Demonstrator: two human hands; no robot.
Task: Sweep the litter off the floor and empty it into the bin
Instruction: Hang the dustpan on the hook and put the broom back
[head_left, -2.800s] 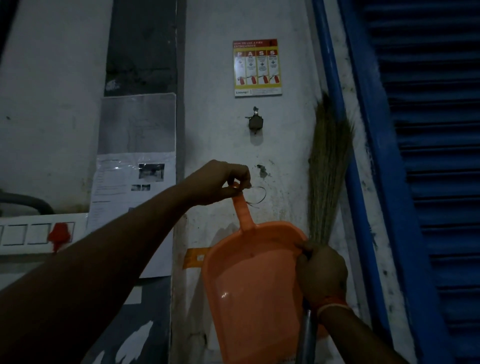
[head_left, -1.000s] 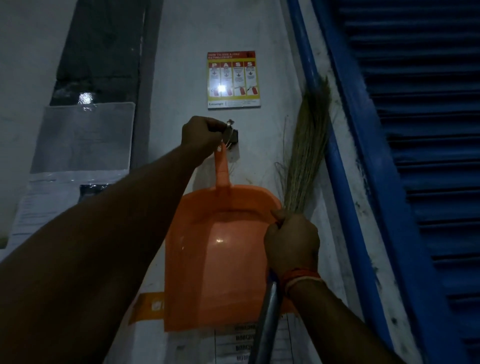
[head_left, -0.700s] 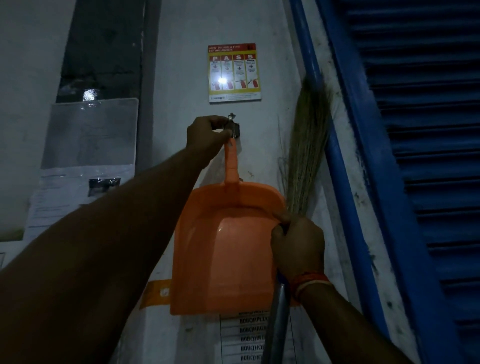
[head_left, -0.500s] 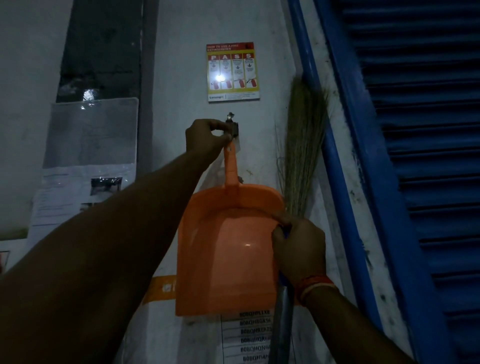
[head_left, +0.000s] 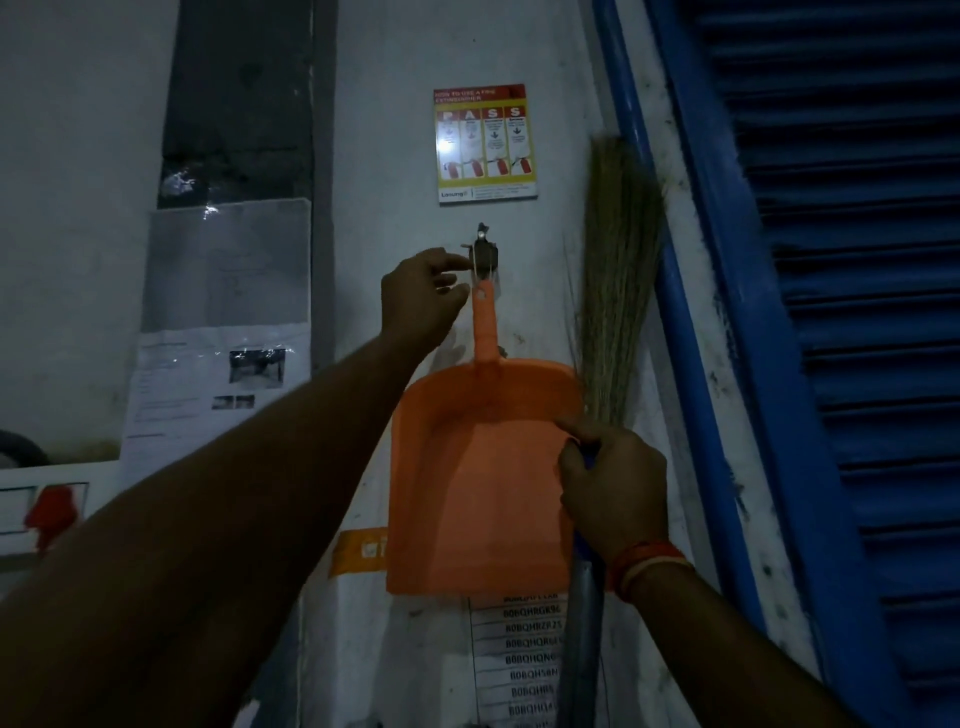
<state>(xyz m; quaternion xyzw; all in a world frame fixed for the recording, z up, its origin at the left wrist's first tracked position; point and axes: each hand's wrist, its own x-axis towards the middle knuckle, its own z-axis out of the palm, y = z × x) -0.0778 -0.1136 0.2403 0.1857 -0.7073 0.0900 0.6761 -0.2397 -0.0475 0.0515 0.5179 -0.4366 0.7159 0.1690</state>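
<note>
An orange dustpan (head_left: 467, 478) hangs flat against the white wall, a thin wire loop through its handle caught on a dark wall hook (head_left: 485, 253). My left hand (head_left: 421, 296) is beside the handle's top, index finger and thumb apart, the index fingertip touching the wire. My right hand (head_left: 613, 488) grips the broom (head_left: 618, 270) just below its bristles, which point up along the wall; the grey handle runs down out of view. The right hand's fingers overlap the dustpan's right rim. No litter or bin is in view.
A blue shutter (head_left: 841, 312) with its blue frame fills the right side. A fire-extinguisher poster (head_left: 485, 143) is above the hook. Papers in plastic sleeves (head_left: 223, 312) and a switch panel (head_left: 41, 512) are on the wall at left.
The left hand raised the dustpan by its wire loop up to the hook and hung it there. Its pinch has loosened. The right hand kept hold of the broom.
</note>
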